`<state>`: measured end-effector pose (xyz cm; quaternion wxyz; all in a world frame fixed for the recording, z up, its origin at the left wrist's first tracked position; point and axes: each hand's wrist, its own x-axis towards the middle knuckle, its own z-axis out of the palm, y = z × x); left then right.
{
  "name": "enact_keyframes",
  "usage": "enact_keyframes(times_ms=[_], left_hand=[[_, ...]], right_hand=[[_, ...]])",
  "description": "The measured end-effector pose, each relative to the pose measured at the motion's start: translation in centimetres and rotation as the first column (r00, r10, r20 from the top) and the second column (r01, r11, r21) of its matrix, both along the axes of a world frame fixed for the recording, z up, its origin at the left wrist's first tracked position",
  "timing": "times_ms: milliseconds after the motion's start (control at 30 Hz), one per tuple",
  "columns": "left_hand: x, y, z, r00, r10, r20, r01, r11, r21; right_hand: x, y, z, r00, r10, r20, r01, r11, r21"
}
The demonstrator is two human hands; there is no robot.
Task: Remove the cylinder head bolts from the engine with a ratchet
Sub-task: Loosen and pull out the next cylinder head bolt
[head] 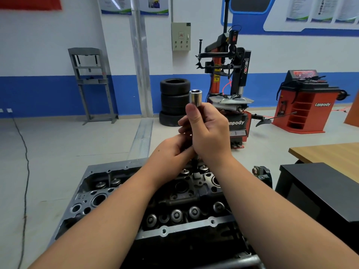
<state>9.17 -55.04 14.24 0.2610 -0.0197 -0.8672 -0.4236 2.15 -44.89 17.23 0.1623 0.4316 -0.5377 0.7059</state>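
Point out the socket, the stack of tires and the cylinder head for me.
socket [195,96], head view, on its shiny side wall.
stack of tires [174,101], head view, on the middle tire's sidewall.
cylinder head [182,229], head view, on its near bolt-hole rim.

Both hands are up above the engine [174,200]. Right hand [207,136] holds a shiny socket [195,97], open end up. Left hand [171,152] grips sth dark just below, can't tell what.

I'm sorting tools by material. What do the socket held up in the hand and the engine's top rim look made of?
Socket: likely polished chrome-plated steel, given its mirror-bright, reflective surface. Engine rim: seemingly bare cast or machined metal, perhaps aluminium; dull grey matte with bolt holes. Neither is certain from looks alone.
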Motion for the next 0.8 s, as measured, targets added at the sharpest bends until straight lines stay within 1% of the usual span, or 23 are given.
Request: enact_keyframes(times_ms=[100, 200, 300, 433, 533, 567, 633, 700, 800], left_hand=[[-0.3, 0.2, -0.4, 0.999, 0.043, -0.011, -0.042, 0.996, 0.072], [-0.5, 0.3, -0.6, 0.995, 0.096, -0.028, -0.093, 0.991, 0.097], [-0.4, 0.2, -0.7, 0.998, 0.047, -0.044, -0.043, 0.995, 0.088], [-0.2, -0.1, -0.6, 0.999, 0.048, -0.025, -0.045, 0.995, 0.085], [-0.1, 0.0, -0.4, 0.998, -0.062, 0.002, 0.062, 0.99, 0.127], [0.1, 0.1, -0.4, 0.995, -0.1, 0.015, 0.096, 0.985, 0.143], [0.2, 0.2, -0.3, 0.989, -0.144, 0.034, 0.137, 0.979, 0.15], [0.3, 0.3, -0.3, 0.989, -0.145, 0.037, 0.139, 0.981, 0.134], [0.3, 0.1, -0.3, 0.994, -0.113, 0.011, 0.111, 0.989, 0.097]], right_hand=[[-0.1, -0.1, 0.0, 0.999, 0.004, -0.032, -0.004, 1.0, 0.011], [0.0, -0.2, -0.2, 0.997, -0.031, -0.077, 0.035, 0.998, 0.045], [-0.2, -0.2, -0.5, 0.994, -0.064, -0.09, 0.071, 0.995, 0.07], [-0.2, -0.2, -1.0, 0.991, -0.103, -0.084, 0.106, 0.994, 0.029], [-0.2, -0.2, -1.0, 0.999, -0.051, -0.005, 0.051, 0.999, -0.008], [-0.3, -0.1, -1.0, 0.999, -0.045, -0.009, 0.045, 0.999, -0.003], [-0.3, -0.2, -1.1, 0.996, -0.068, -0.065, 0.071, 0.997, 0.044], [-0.3, -0.3, -1.2, 0.991, -0.091, -0.1, 0.099, 0.992, 0.078], [-0.2, -0.4, -1.2, 0.991, -0.086, -0.102, 0.093, 0.994, 0.065]])
